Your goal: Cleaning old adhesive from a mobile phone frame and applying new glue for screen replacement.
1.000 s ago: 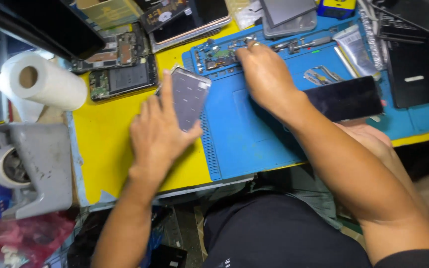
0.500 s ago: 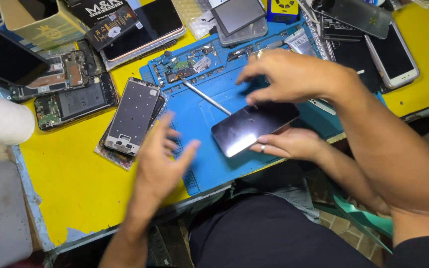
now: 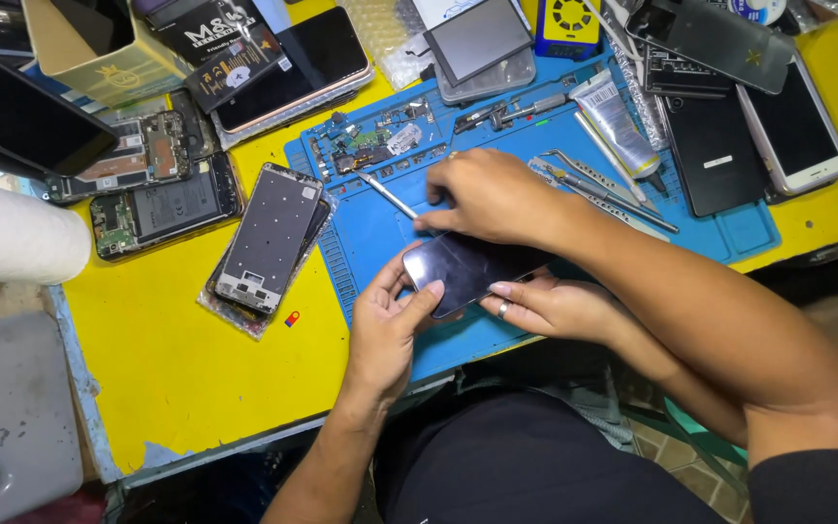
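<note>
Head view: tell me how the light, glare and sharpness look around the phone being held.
Head view: bright, even light; the dark phone shows a soft pale sheen on its glass, no harsh glare. The left hand and right hand are sharp, with faint shadows on the blue mat. The paper roll looks nearly washed out.

A paper towel roll [image 3: 14, 233], a glue tube [image 3: 618, 121] and tweezers [image 3: 598, 184] lie about the yellow table [image 3: 177, 369].

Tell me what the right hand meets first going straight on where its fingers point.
The right hand, on the dark phone, points left across the blue mat. First in line looks like the bare phone frame at the mat's edge; the slim metal tool just above may get brushed.
</note>
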